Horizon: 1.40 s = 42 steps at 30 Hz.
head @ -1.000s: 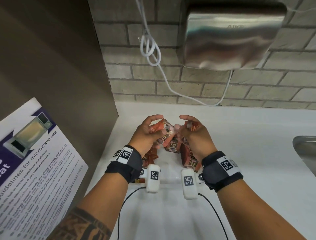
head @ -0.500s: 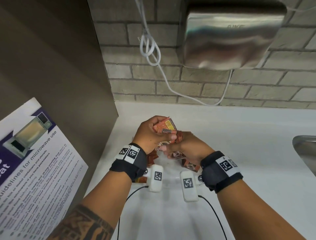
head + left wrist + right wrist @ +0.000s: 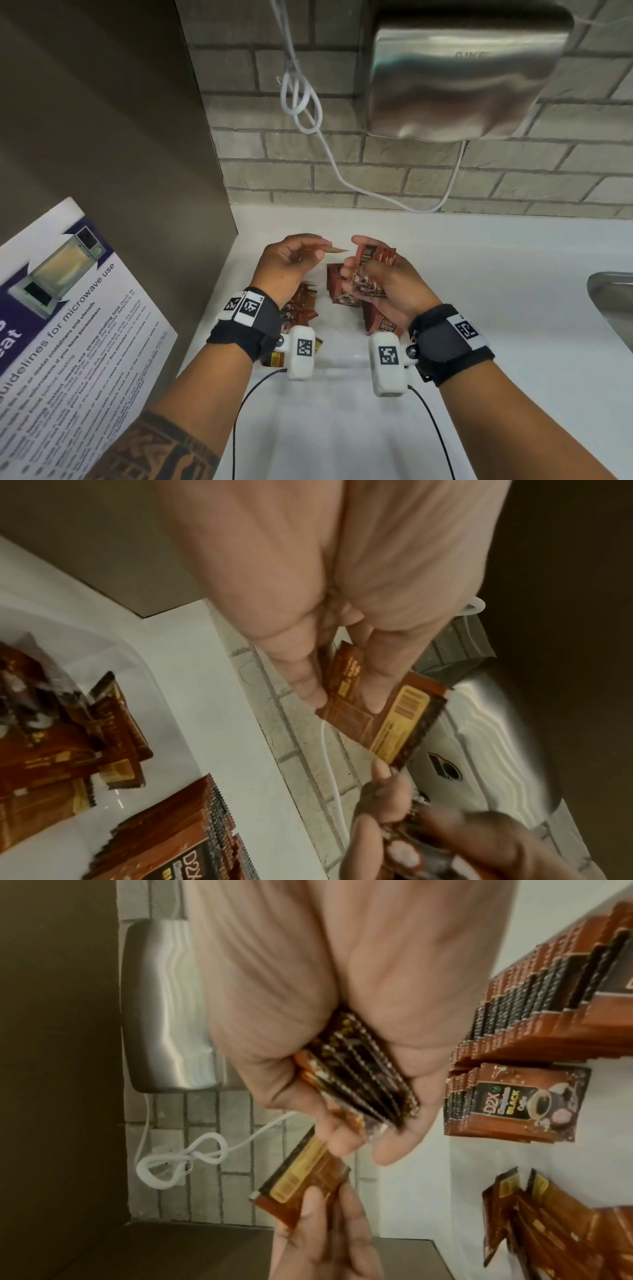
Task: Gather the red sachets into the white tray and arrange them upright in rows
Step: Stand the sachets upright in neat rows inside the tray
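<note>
Left hand (image 3: 291, 265) pinches one sachet (image 3: 383, 718); right hand (image 3: 380, 284) grips a bundle (image 3: 356, 1069).

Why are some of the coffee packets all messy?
The loose sachets under the left hand lie jumbled and flat, unlike the neat upright row beside them. They are not sorted yet. Nothing looks torn or spilled.

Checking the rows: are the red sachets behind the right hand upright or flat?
Upright: the row of red sachets stands on edge, tightly packed, beside the right hand.
</note>
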Each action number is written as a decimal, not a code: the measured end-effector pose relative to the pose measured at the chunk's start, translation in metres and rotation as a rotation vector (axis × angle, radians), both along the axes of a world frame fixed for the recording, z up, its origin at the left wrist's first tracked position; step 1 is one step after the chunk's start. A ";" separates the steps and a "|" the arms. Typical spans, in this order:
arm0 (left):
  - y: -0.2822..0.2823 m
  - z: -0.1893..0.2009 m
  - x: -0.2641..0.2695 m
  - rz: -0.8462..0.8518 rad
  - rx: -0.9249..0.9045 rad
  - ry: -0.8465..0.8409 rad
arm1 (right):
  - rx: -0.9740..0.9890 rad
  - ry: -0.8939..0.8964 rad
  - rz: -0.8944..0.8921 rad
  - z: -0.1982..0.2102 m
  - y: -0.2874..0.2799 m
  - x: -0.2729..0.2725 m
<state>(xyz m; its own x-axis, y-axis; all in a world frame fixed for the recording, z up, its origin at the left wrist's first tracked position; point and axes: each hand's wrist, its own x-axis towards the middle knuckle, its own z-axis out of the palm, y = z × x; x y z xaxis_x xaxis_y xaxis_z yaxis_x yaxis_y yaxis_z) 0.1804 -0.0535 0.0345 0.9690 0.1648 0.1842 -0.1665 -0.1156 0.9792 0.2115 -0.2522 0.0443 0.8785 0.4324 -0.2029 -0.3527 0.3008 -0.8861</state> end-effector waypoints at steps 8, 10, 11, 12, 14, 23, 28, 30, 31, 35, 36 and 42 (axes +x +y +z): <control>-0.005 0.001 -0.001 -0.101 0.007 -0.007 | -0.036 -0.001 -0.021 0.003 0.014 0.001; -0.004 0.003 -0.002 -0.127 -0.152 0.053 | -0.047 -0.013 -0.042 0.003 0.013 0.002; -0.003 0.003 -0.003 -0.130 -0.193 0.063 | -0.057 -0.020 -0.041 0.003 0.012 0.002; -0.003 0.004 -0.002 -0.105 -0.167 0.053 | -0.073 -0.024 -0.036 0.002 0.012 0.002; -0.001 0.001 0.000 -0.074 -0.087 0.011 | -0.095 -0.024 -0.014 -0.001 0.011 0.003; -0.012 0.012 0.000 -0.214 0.041 0.048 | -0.147 -0.053 0.266 0.003 0.008 0.000; -0.015 0.019 -0.004 -0.285 0.477 -0.090 | -0.093 0.054 0.198 0.003 0.006 0.004; -0.023 0.023 -0.006 -0.390 0.532 -0.077 | -0.088 0.062 0.190 0.004 0.010 0.003; -0.027 0.022 -0.006 -0.435 0.589 -0.065 | -0.071 0.059 0.182 0.004 0.013 0.002; -0.035 0.020 -0.001 -0.440 0.859 -0.097 | -0.086 -0.001 0.157 0.001 0.026 -0.003; -0.033 0.020 0.001 -0.424 0.848 -0.108 | -0.073 -0.002 0.157 0.001 0.027 -0.004; -0.027 0.019 0.002 -0.362 0.800 -0.071 | -0.086 -0.032 0.192 0.005 0.025 -0.009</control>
